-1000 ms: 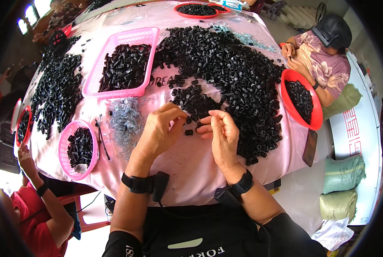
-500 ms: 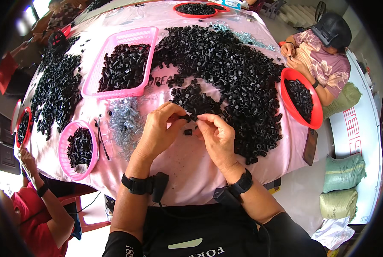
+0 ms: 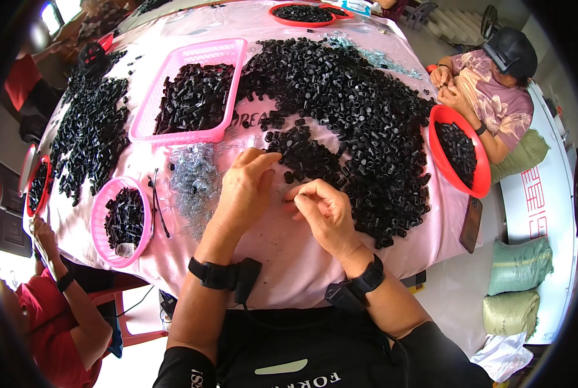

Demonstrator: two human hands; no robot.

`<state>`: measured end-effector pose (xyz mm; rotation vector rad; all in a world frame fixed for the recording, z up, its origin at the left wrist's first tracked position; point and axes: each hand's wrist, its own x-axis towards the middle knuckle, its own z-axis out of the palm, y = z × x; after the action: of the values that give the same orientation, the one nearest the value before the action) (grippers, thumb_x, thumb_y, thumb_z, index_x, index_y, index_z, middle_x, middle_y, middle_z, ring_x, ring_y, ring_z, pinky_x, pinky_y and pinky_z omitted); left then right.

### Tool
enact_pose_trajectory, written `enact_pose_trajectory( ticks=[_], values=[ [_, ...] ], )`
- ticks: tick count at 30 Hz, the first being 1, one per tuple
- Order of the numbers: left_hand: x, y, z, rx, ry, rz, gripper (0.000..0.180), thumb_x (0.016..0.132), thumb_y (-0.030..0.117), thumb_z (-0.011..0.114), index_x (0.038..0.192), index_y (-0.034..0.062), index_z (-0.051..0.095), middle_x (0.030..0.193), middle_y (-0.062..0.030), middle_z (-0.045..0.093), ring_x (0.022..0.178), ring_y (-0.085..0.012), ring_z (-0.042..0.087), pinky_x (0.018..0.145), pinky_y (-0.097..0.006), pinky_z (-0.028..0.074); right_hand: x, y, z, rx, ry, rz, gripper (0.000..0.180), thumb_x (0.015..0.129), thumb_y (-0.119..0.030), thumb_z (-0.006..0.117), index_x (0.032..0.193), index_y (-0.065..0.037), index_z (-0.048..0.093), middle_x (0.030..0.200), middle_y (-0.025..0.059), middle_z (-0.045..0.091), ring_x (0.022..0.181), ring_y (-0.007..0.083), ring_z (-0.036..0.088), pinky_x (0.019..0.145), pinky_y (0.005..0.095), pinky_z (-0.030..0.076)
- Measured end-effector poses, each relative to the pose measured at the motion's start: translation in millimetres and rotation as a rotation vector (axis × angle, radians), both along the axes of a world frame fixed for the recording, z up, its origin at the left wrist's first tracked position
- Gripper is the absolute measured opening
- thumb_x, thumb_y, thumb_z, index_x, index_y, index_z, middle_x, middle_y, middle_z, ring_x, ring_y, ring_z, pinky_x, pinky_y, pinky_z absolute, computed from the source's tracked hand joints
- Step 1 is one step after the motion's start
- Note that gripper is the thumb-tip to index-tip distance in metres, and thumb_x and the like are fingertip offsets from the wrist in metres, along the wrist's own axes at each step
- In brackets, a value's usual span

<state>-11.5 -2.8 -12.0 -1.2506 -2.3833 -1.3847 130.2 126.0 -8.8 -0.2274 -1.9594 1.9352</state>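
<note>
Left hand (image 3: 245, 186), one: fingers bent, thumb and forefinger drawn near each other; whether anything is pinched there I cannot tell from where I stand. Right hand (image 3: 324, 210), one: near the left, not touching it; fingers curled toward the thumb, contents, if any, likewise hidden. Small cluster of black cap-like pieces (image 3: 307, 154): on the desk (image 3: 282, 258), pink-covered, just beyond the fingertips of both hands. Large heap of like black pieces (image 3: 340, 90): farther beyond, curving round to the right hand's outer side. Pile of clear, glinting small parts (image 3: 195, 181): just left of the left hand. Rectangular pink basket (image 3: 180, 138), holding black pieces: beyond the left hand, to its left. Round pink basket (image 3: 124, 263), likewise filled: well left. Red basin (image 3: 482, 174), black pieces inside: well right of the right hand. Co-worker in patterned shirt (image 3: 496, 107): past the basin.
</note>
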Motion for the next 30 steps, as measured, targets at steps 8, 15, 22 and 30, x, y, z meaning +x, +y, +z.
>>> enact_pose_trajectory(
  ticks=[8, 15, 22, 30],
  values=[
    [1.3, 2.6, -5.2, -0.097, 0.184, -0.02, 0.032, 0.083, -0.003, 0.064, 0.113, 0.0039, 0.07, 0.101, -0.0145, 0.064, 0.093, -0.0353, 0.061, 0.082, -0.044, 0.052, -5.7, -1.1, -6.7, 0.218, 0.053, -0.054, 0.012, 0.098, -0.007, 0.063, 0.094, 0.005, 0.063, 0.086, 0.0014, 0.065, 0.069, 0.0028, 0.051, 0.061, 0.0208, 0.045],
    [5.2, 2.1, -0.9, -0.058, 0.072, -0.011, 0.018, 0.081, 0.0, 0.069, 0.099, 0.0047, 0.071, 0.093, -0.0127, 0.066, 0.088, -0.0343, 0.064, 0.078, -0.045, 0.053, -6.5, -1.3, -8.0, 0.044, 0.048, -0.164, 0.012, 0.095, -0.002, 0.068, 0.105, 0.004, 0.067, 0.092, 0.0014, 0.066, 0.076, 0.0015, 0.058, 0.067, 0.0183, 0.05],
    [-2.0, -3.2, 3.5, -0.012, 0.081, -0.032, 0.002, 0.085, 0.003, 0.071, 0.087, 0.0021, 0.071, 0.087, -0.0139, 0.069, 0.077, -0.0288, 0.068, 0.07, -0.039, 0.055, -6.4, 1.8, -12.1, 0.092, 0.05, -0.173, 0.012, 0.096, -0.003, 0.068, 0.106, 0.003, 0.066, 0.094, 0.004, 0.069, 0.08, 0.0068, 0.067, 0.072, 0.0204, 0.055],
    [-26.8, -32.1, -1.9, -0.084, 0.067, 0.584, 0.014, 0.084, 0.015, 0.074, 0.091, 0.0027, 0.074, 0.075, -0.012, 0.072, 0.068, -0.0236, 0.071, 0.066, -0.035, 0.055, -7.5, -1.4, -3.5, -0.017, 0.005, -0.153, 0.012, 0.098, -0.007, 0.069, 0.102, 0.001, 0.062, 0.09, 0.0051, 0.071, 0.081, 0.0131, 0.074, 0.07, 0.025, 0.058]
  ],
)
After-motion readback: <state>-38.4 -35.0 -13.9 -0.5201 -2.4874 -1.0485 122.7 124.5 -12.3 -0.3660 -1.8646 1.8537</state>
